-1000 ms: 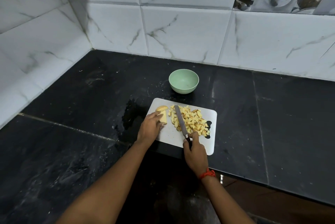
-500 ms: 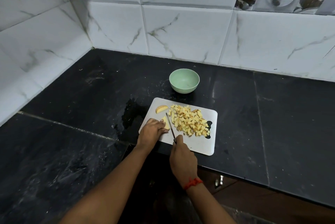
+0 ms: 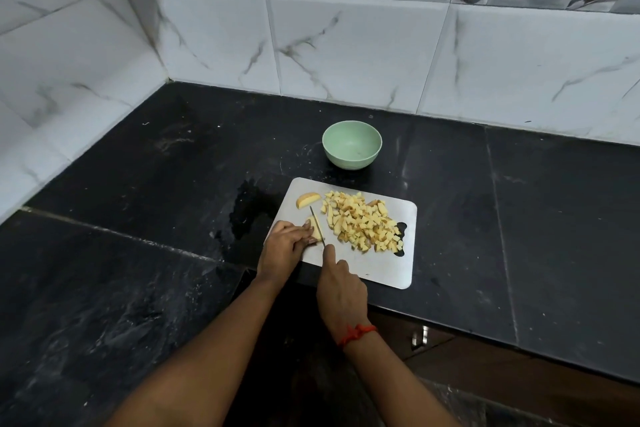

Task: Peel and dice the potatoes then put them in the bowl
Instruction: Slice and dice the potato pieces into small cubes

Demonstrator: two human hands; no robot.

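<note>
The left hand pins a potato strip on the cutting board, fingers curled over it. The right hand grips the knife. Its blade points away toward the wall, lying along the strip's length. Diced pieces are heaped to the right, and the green bowl stands beyond.

A black stone counter meets white marble-veined wall tiles in a corner.
</note>
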